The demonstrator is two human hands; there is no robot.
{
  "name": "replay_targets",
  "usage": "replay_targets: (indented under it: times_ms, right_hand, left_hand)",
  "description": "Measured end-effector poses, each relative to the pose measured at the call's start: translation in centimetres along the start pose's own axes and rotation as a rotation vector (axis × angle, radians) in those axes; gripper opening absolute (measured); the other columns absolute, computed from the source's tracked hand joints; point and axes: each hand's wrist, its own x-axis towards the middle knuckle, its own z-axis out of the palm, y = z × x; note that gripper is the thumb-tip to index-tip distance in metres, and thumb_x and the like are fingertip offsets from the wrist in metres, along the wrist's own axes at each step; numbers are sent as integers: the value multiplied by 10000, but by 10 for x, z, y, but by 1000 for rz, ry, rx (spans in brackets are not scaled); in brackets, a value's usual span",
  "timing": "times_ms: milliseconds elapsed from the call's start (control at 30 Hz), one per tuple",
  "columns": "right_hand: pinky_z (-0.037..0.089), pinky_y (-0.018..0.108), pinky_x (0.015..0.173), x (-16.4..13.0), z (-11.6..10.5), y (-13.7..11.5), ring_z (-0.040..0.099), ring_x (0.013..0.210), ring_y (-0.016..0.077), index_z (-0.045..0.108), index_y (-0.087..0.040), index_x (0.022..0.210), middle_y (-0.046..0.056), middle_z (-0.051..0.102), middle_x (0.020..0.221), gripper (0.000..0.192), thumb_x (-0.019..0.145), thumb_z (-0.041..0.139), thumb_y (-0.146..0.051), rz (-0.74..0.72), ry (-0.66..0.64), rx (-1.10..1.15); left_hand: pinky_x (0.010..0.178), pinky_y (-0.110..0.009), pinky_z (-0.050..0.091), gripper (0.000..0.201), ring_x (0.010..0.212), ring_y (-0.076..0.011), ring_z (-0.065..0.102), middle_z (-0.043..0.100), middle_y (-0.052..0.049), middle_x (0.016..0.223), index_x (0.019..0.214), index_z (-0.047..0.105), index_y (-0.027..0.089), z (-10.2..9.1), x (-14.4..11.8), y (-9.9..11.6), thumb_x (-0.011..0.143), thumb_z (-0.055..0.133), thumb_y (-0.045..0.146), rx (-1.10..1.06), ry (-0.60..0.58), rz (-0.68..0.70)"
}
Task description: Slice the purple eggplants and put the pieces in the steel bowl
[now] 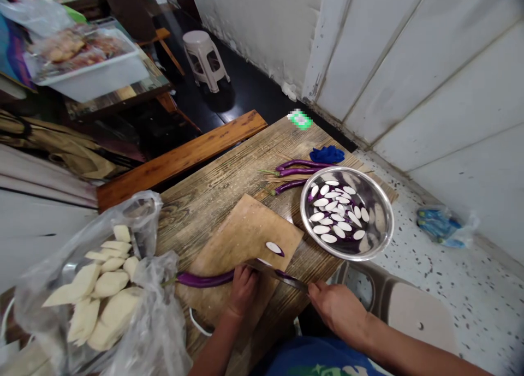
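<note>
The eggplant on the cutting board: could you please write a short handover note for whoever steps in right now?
Left hand presses the long purple eggplant down on the cutting board.
Right hand grips a knife, blade lying across the eggplant's cut end.
One cut slice lies on the board.
Done: many slices sit in the metal bowl.
Left: most of this eggplant is uncut, and three whole eggplants lie beyond the bowl on the wooden table.
A plastic bag of pale cut pieces sits on the left.
</note>
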Motion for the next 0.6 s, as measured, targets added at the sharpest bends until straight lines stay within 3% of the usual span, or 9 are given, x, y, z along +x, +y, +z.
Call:
replay_targets:
  times_ms: [167,300,467,600]
  right_hand:
    - [282,281,479,1,-8,9,593,592,174,539,-142,854,41,620,742,209,879,333,-118,-11,26,3]
    - [312,285,492,21,-12,6,600,612,177,551,-139,860,42,625,742,197,877,355,-132,-41,21,-6]
    - [360,281,511,61,1,-5,604,644,175,564,-138,895,55,634,773,199,884,367,-162,-64,86,24]
    - [388,263,562,65,8,-5,609,671,162,559,-139,886,49,639,782,262,929,310,-210,24,109,99]
  left_hand:
    - [768,-371,477,168,966,-196,510,599,-76,944,818,590,150,1,-2,-1,849,437,86,-8,0,-14]
    - [805,-383,466,164,1008,-205,490,590,-70,984,849,576,158,1,-3,0,846,436,73,-48,-21,-21]
    - [829,-379,446,177,952,-188,508,601,-69,953,906,588,156,-3,-8,-3,842,452,63,-68,-81,-44]
    - [876,-376,436,260,1036,-199,499,584,-102,1059,1019,579,133,-11,-17,-4,859,392,51,-24,-110,-33]
